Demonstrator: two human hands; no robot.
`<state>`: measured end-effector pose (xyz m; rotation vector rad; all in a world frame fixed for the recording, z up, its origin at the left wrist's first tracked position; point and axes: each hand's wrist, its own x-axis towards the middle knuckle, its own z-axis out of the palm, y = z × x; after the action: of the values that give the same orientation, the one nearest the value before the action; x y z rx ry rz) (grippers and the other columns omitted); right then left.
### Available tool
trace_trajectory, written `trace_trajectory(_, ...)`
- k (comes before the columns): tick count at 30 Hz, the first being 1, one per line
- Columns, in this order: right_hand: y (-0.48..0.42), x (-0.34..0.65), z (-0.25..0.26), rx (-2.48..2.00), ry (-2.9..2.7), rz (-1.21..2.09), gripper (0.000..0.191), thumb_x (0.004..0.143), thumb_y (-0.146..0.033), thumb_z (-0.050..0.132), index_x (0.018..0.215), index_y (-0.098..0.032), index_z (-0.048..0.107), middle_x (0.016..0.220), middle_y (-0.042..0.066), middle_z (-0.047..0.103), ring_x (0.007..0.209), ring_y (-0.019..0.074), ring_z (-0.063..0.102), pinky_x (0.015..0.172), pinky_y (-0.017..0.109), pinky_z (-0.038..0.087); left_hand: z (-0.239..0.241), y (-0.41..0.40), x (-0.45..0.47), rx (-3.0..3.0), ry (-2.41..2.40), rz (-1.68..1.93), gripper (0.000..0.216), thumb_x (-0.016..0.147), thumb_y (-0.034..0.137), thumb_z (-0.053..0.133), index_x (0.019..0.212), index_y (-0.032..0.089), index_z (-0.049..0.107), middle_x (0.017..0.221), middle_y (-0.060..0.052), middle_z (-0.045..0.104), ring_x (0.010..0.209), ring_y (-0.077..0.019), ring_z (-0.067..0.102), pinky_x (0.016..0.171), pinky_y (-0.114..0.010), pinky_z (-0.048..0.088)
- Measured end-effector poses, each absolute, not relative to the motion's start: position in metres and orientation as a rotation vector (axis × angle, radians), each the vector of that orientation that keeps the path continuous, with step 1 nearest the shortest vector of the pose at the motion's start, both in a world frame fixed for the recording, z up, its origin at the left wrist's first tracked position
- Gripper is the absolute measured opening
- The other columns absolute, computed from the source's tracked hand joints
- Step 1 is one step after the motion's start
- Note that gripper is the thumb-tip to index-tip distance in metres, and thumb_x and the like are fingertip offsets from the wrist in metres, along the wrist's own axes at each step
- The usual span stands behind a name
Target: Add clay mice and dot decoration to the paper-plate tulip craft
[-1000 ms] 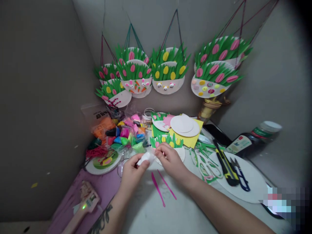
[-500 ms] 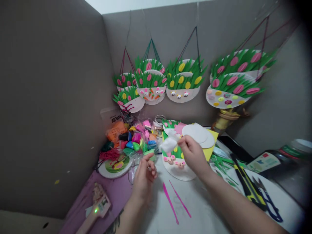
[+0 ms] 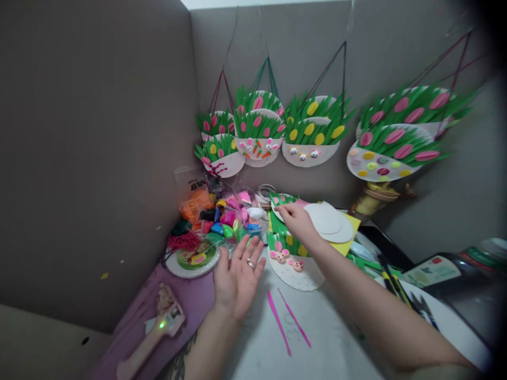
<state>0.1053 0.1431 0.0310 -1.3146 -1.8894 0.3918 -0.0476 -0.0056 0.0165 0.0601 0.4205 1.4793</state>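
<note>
Two hands are seen mid-frame. Dark characters are printed on a clear bag, left of centre, too small to read; a bottle label, far right, is blurred. White tabletop is bordered by grey walls. Animal-faced plate is laid at centre, partly covered by the right forearm. Left hand is spread, palm up, released; right hand is bunched, contents not discernible.

A silver-toned ring gleams on the left hand, a dark tattoo marks the left forearm, and the right forearm is bare.
</note>
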Motion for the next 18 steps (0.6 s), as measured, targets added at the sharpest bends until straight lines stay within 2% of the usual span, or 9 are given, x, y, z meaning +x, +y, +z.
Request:
trace_trajectory(1, 0.126, 0.114, 0.032, -1.285, -1.883, 0.382, 0.027, 0.087, -0.031, 0.047, 0.084, -0.017, 0.07, 0.082, 0.007, 0.067, 0.079, 0.0191, 0.06, 0.069, 0.029, 0.043, 0.017, -0.006, -0.046, 0.075, 0.405, 1.463, 0.058, 0.094, 0.053, 0.033, 0.131, 0.012, 0.049, 0.141, -0.014, 0.048, 0.129, -0.0265, 0.047, 0.089, -0.036, 0.051)
trace_trajectory(2, 0.107, 0.121, 0.032, -1.23, -1.885, 0.372, 0.024, 0.087, -0.032, 0.049, 0.085, -0.018, 0.069, 0.083, 0.006, 0.067, 0.08, 0.0183, 0.06, 0.071, 0.029, 0.044, 0.017, -0.007, -0.044, 0.089, 0.387, 1.442, 0.06, 0.094, 0.053, 0.032, 0.134, 0.012, 0.046, 0.142, -0.014, 0.047, 0.129, -0.0266, 0.046, 0.089, -0.036, 0.051)
trace_trajectory(4, 0.069, 0.134, 0.032, -0.943, -1.991, 0.372, 0.019, 0.088, -0.027, 0.052, 0.083, -0.02, 0.068, 0.077, 0.004, 0.064, 0.076, 0.0173, 0.059, 0.069, 0.029, 0.046, 0.018, -0.009, -0.038, 0.109, 0.355, 1.391, 0.063, 0.094, 0.055, 0.03, 0.138, 0.011, 0.041, 0.143, -0.015, 0.047, 0.131, -0.0269, 0.045, 0.092, -0.037, 0.05)
trace_trajectory(7, 0.024, 0.144, 0.03, -0.727, -2.094, 0.283, 0.015, 0.088, -0.02, 0.055, 0.092, -0.022, 0.068, 0.079, 0.004, 0.061, 0.076, 0.0164, 0.058, 0.069, 0.03, 0.048, 0.019, -0.013, -0.024, 0.122, 0.324, 1.302, 0.065, 0.094, 0.056, 0.029, 0.14, 0.011, 0.038, 0.143, -0.015, 0.047, 0.13, -0.0267, 0.046, 0.094, -0.037, 0.048)
trace_trajectory(12, 0.001, 0.156, 0.022, -0.726, -2.11, 0.05, 0.025, 0.086, -0.011, 0.054, 0.106, -0.02, 0.065, 0.087, 0.007, 0.062, 0.083, 0.0187, 0.055, 0.073, 0.033, 0.05, 0.026, -0.017, 0.007, 0.134, 0.347, 1.192, 0.064, 0.095, 0.053, 0.029, 0.14, 0.009, 0.038, 0.14, -0.016, 0.05, 0.118, -0.0231, 0.057, 0.09, -0.031, 0.049)
trace_trajectory(15, 0.001, 0.166, 0.016, -0.758, -2.177, -0.018, 0.03, 0.084, -0.012, 0.054, 0.112, -0.017, 0.063, 0.094, 0.01, 0.062, 0.087, 0.0216, 0.053, 0.073, 0.036, 0.051, 0.03, -0.016, 0.022, 0.14, 0.429, 1.16, 0.062, 0.096, 0.051, 0.027, 0.14, 0.009, 0.037, 0.136, -0.018, 0.053, 0.109, -0.0224, 0.062, 0.088, -0.031, 0.049)
trace_trajectory(18, 0.001, 0.176, 0.009, -0.777, -2.214, -0.022, 0.031, 0.083, -0.009, 0.054, 0.112, -0.017, 0.063, 0.093, 0.01, 0.061, 0.085, 0.0214, 0.052, 0.073, 0.036, 0.05, 0.03, -0.013, 0.031, 0.153, 0.494, 1.129, 0.06, 0.097, 0.049, 0.025, 0.14, 0.009, 0.035, 0.135, -0.019, 0.053, 0.11, -0.0233, 0.062, 0.089, -0.033, 0.048)
